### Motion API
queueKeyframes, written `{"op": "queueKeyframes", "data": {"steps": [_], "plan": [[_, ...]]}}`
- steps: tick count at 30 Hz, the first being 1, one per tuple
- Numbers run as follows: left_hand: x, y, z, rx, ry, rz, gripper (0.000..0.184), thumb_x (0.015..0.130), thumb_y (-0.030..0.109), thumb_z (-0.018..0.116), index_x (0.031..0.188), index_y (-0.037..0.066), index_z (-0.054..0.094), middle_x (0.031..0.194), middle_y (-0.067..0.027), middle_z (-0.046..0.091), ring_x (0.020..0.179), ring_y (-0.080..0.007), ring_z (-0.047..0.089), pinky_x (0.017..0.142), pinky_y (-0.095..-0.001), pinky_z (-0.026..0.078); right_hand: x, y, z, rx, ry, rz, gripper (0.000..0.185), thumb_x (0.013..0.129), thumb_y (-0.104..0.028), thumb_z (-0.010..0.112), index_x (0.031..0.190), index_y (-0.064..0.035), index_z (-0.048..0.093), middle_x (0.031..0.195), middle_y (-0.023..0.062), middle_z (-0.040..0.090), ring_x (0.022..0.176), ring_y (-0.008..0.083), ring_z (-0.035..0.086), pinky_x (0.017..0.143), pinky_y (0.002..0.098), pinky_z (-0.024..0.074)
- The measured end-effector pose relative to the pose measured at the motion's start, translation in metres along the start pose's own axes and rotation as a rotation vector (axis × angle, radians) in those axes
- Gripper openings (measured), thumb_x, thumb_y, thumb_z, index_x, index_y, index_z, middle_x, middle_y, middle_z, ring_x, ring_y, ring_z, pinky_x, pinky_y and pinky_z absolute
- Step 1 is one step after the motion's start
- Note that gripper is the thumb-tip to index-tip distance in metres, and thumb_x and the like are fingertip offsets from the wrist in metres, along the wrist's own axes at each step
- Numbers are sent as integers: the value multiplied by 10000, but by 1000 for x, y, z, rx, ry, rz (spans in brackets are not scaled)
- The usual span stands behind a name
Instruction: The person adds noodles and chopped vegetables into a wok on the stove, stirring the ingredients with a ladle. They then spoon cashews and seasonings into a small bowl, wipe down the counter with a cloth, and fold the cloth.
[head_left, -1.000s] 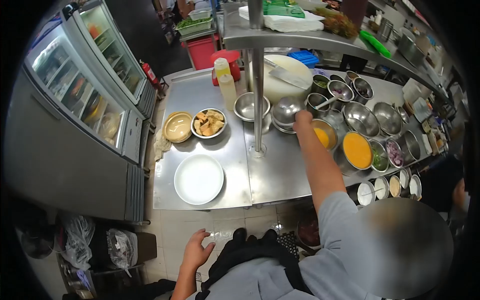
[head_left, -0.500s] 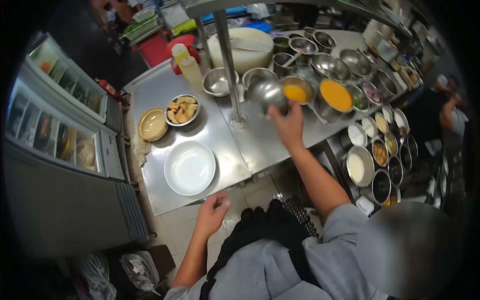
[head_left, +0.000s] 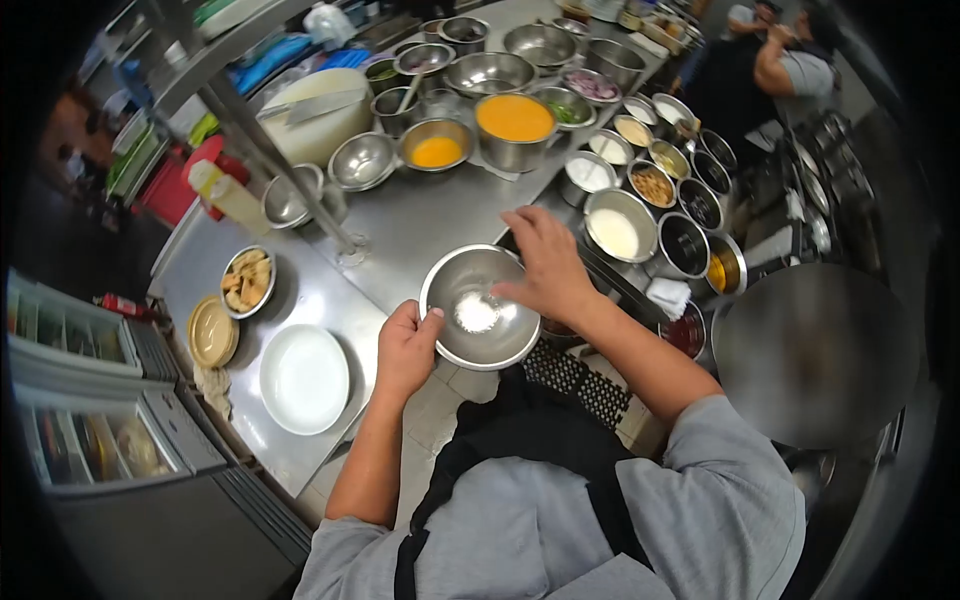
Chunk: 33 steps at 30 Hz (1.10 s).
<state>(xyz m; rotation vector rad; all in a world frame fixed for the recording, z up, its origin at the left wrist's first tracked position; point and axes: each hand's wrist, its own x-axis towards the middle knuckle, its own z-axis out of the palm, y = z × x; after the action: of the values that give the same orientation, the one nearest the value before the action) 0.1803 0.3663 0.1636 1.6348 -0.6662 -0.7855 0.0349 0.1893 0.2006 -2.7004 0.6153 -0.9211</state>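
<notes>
A steel bowl point(head_left: 455, 340) is held in front of my body, with a bright white patch at its bottom that may be glare. My left hand point(head_left: 408, 345) grips its left rim, thumb on the edge. Above the bowl's right side is my right hand point(head_left: 548, 262), its fingers apart and holding nothing; the thumb reaches over the inside of the bowl. A white plate point(head_left: 304, 380) lies on the steel table to the left, near a bowl of bread-like pieces point(head_left: 246, 281) and a tan bowl point(head_left: 212, 333).
Steel bowls with orange liquid point(head_left: 515, 117) and yellow liquid point(head_left: 437, 152) stand on the counter. A metal post point(head_left: 290, 180) rises from it. Right are several ingredient containers point(head_left: 618, 228) and a blurred round shape point(head_left: 820, 355). Two people point(head_left: 790, 70) are at the back right.
The bowl has moved from the counter area to in front of my body. My left hand has risen and taken its rim, while my right hand has let go. The view has turned right.
</notes>
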Motion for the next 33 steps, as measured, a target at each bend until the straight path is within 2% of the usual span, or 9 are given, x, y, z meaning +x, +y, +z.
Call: {"op": "queueKeyframes", "data": {"steps": [4,7,9,10,12,16,22,24,33], "plan": [[4,-1,21,213,-153,130,323,878,240,592,673,25,466,568,-64,479,562,-130,443,524,-311,382,-8,11,-1,-53,-213,-77,718,589,-292,816,1199,-62,516,1143,122,515,1070,293,499,899,416,368],[2,-7,29,557,-149,122,296,863,255,562,716,2,521,651,-203,561,609,-315,552,578,-407,427,-27,21,5,242,0,-14,392,729,-371,736,960,-82,604,954,101,575,886,293,560,742,390,421],[2,-34,31,874,-98,109,277,849,239,551,735,-13,542,712,-259,586,678,-406,580,612,-454,440,-51,33,-2,376,-343,7,293,764,-341,705,746,-71,594,851,92,570,814,293,560,687,439,432],[3,-49,30,1078,-54,125,267,841,228,549,736,-17,547,733,-270,593,705,-431,583,622,-470,444,-68,40,0,208,-671,-7,290,758,-315,707,901,-70,646,892,112,568,854,288,577,738,430,455],[9,-67,32,1105,-12,153,248,831,201,551,706,-13,538,706,-261,590,645,-425,572,604,-474,437,-113,68,-9,-12,-689,-40,450,775,-232,637,1205,-115,582,1178,194,543,1132,281,523,935,404,426],[54,-48,50,580,-36,-209,281,855,193,568,669,-5,500,566,-124,501,501,-190,446,509,-371,385,-55,177,-66,383,-463,815,241,792,-196,615,975,-52,675,931,166,664,818,286,651,755,374,512],[121,-1,165,384,-23,-153,310,878,191,568,663,-13,477,569,-62,462,558,-121,413,520,-316,368,2,440,-66,-73,250,927,347,805,-333,635,937,-15,680,818,232,657,817,370,643,746,420,505],[139,1,199,402,-66,-40,316,883,197,571,665,-13,481,574,-48,463,562,-110,412,524,-305,368,25,492,-44,359,376,993,415,816,-379,626,929,19,658,805,256,642,826,384,633,754,426,494],[185,24,272,184,-81,-144,292,887,176,592,662,9,507,583,-5,474,565,-71,398,509,-276,354,18,430,-107,-7,-31,667,367,910,-309,515,825,27,638,767,245,631,752,403,616,683,446,491]]}}
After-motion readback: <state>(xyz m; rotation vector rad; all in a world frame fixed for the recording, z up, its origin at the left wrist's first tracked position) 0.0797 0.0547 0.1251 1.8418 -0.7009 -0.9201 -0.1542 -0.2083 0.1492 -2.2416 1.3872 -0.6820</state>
